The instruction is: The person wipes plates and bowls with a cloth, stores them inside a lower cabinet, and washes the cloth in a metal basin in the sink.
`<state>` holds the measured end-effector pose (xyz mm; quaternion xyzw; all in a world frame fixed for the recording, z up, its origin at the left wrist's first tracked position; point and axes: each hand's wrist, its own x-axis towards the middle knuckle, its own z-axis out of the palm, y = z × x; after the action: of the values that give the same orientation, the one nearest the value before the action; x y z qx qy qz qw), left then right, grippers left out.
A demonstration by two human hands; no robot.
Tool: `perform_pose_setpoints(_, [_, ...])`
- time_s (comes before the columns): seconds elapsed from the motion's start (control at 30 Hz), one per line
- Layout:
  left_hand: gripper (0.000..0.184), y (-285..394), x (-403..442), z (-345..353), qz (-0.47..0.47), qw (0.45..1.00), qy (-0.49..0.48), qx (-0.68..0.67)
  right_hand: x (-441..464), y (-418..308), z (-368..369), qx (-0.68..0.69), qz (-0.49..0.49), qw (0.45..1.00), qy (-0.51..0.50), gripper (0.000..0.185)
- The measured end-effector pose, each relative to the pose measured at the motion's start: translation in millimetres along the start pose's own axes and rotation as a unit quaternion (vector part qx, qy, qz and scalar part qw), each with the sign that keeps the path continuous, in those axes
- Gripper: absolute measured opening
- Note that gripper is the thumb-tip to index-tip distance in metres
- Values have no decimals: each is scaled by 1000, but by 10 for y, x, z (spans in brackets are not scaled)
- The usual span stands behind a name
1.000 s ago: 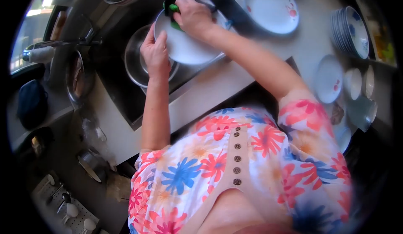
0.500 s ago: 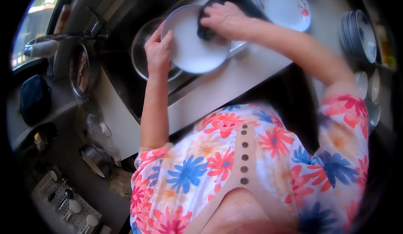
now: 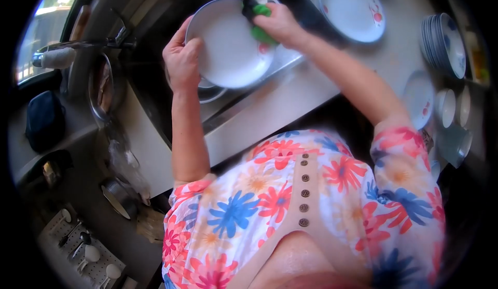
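Note:
My left hand (image 3: 182, 55) grips a white plate (image 3: 228, 45) by its left edge, thumb on the face and the other fingers hidden behind. The plate is tilted towards me above the sink and shows a faint pink mark near its right rim. Bunched in my right hand (image 3: 282, 25) is a black and green cloth (image 3: 261, 19), closed in the fingers at the plate's upper right edge. Below and partly behind the plate, a metal bowl (image 3: 211, 93) shows in the sink.
A white plate with a red motif (image 3: 348, 11) lies on the right counter. Farther right stand a stack of plates (image 3: 441, 45) and several bowls (image 3: 446, 107). A faucet (image 3: 120, 36) juts in at the left, near an oval metal pan (image 3: 102, 87). Utensils (image 3: 88, 255) lie lower left.
The plate has shifted slightly up and left with my left hand. My right hand has moved from the plate's face towards its right rim, and green parts of the cloth now show.

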<state>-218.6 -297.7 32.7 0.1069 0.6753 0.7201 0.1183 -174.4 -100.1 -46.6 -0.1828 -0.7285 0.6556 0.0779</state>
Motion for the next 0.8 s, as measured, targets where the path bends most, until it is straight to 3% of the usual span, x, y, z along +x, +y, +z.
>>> perform_pose_setpoints(0.03, [38,-38,2,2,4,1000,8,7,-149,-94,46,107,67,992,8,19])
perform_pose_setpoints(0.13, [36,-96,-21,50,49,997,53,33,-363,-110,208,246,209,942,90,19])
perform_pose_setpoints(0.27, [34,-109,-73,257,111,988,109,6,-429,17,393,428,239,866,101,23])
perform_pose_setpoints(0.37, [31,-118,-161,316,135,985,109,17,-317,-151,138,341,157,924,70,21])
perform_pose_setpoints(0.47, [31,-68,-64,-8,-52,998,-25,-8,-18,-225,-215,106,9,994,-32,17])
perform_pose_setpoints(0.5, [27,40,30,-39,-80,995,-61,6,80,-370,-294,-57,-84,992,-74,18])
perform_pose_setpoints(0.53, [18,180,80,37,-104,990,-90,11,165,-466,-354,-217,-173,954,-114,20])
perform_pose_setpoints(0.57, [18,236,176,51,-119,979,-141,88,340,-424,-229,-301,-343,888,-56,21])
perform_pose_setpoints(0.6, [17,260,268,51,-134,958,-193,165,111,-992,-244,-330,-257,891,-174,16])
perform_pose_setpoints(0.67, [14,269,339,88,-91,954,-203,202,103,-1220,-98,-371,-300,853,-214,11])
perform_pose_setpoints(0.8, [15,239,407,5,7,970,-165,177,299,-1206,-131,-293,-363,870,-157,12])
